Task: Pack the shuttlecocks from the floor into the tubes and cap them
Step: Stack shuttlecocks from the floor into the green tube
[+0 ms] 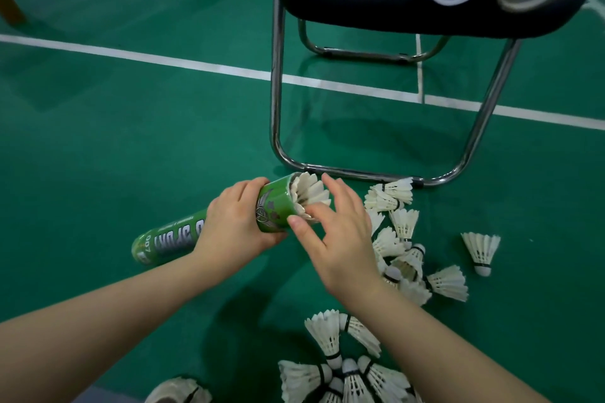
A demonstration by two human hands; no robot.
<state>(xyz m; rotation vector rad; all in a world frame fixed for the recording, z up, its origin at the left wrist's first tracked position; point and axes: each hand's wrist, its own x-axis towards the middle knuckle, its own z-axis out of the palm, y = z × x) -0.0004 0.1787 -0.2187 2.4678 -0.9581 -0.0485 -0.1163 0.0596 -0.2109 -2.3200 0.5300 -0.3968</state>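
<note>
Shuttlecock (311,195) half out of the green tube (170,244), tube gripped in the left hand (229,229) to steady its mouth, feathers pinched by the right hand (340,245), likely for pushing home.

The tube (170,240) in the left hand (229,226) is bright green with silver letters. The shuttlecocks (393,195) beside the right hand (340,239) are white with black bands. The floor (131,127) is green with white lines.
</note>
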